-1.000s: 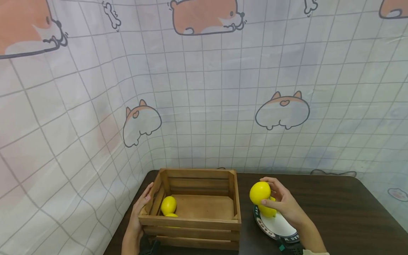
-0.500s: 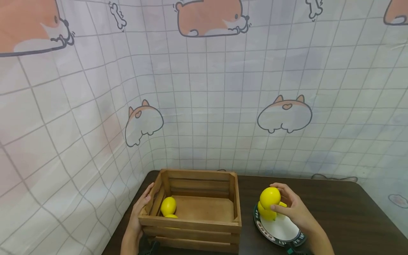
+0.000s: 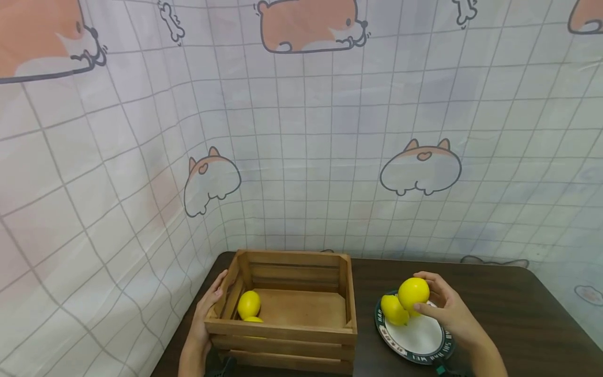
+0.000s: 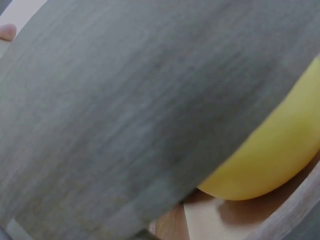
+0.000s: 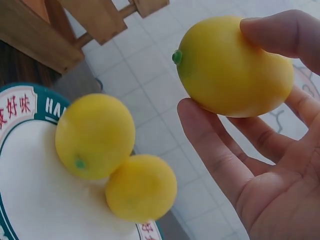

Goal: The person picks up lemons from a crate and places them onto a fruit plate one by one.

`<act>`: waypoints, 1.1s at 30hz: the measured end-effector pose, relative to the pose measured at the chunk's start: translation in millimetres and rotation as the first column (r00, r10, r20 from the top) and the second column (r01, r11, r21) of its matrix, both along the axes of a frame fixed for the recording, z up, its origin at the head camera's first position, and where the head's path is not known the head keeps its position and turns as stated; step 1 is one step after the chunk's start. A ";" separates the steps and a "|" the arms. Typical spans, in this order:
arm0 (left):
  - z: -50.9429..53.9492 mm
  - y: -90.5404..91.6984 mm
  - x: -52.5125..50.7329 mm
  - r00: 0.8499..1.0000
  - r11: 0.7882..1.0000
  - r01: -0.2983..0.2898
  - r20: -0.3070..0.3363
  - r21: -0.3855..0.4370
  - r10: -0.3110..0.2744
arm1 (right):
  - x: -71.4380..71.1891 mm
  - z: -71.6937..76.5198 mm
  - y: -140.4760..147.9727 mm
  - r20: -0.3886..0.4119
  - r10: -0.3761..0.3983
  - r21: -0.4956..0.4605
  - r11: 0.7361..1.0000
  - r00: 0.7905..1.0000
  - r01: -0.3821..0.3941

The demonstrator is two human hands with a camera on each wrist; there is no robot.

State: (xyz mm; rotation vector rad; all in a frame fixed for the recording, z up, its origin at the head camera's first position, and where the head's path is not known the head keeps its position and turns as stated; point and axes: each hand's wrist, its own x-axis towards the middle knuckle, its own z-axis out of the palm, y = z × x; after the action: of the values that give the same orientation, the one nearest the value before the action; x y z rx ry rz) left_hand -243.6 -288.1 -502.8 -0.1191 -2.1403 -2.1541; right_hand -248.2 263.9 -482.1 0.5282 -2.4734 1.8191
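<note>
My right hand (image 3: 449, 309) pinches a yellow lemon (image 3: 413, 294) between thumb and fingers, above the plate (image 3: 419, 337). In the right wrist view, this held lemon (image 5: 232, 67) has a green tip and stays apart from two more lemons on the plate, one larger-looking (image 5: 95, 136) and one beside it (image 5: 141, 188). From the head, one of these (image 3: 394, 310) shows clearly while the other is mostly hidden. My left hand (image 3: 203, 311) rests against the outer left side of a wooden crate (image 3: 282, 327), fingers extended. Inside lie a lemon (image 3: 249, 304) and another partly hidden behind the front slat.
A dark brown table (image 3: 509, 314) carries the crate on the left and the plate to its right. Behind and to the left hangs a white gridded curtain (image 3: 311, 173) printed with cartoon dogs. A crate slat covers much of the left wrist view.
My right hand has moved to the right with the held lemon, over the plate's lemons, uncovering more of the plate. The left hand and the crate hold their place.
</note>
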 end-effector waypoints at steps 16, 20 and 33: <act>-1.9 -2.0 -0.6 1.000 0.999 0.017 -0.004 0.040 -0.017 | -3.9 -11.2 18.1 0.033 -0.053 0.036 0.998 0.998 0.052; -1.1 -1.6 -0.7 1.000 0.999 0.012 0.001 0.036 -0.012 | -5.0 -13.8 21.5 0.031 -0.069 0.063 0.996 0.997 0.067; -2.6 -0.8 -0.4 1.000 1.000 0.013 0.002 0.024 -0.013 | 0.1 -24.5 38.1 0.073 -0.110 0.072 0.992 0.991 0.105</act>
State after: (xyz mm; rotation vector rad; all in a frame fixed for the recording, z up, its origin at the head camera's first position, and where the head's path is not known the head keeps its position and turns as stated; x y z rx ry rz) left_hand -244.0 -288.9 -505.4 -0.1298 -2.1204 -2.1869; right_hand -248.1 302.0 -506.6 0.3258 -2.5668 1.7534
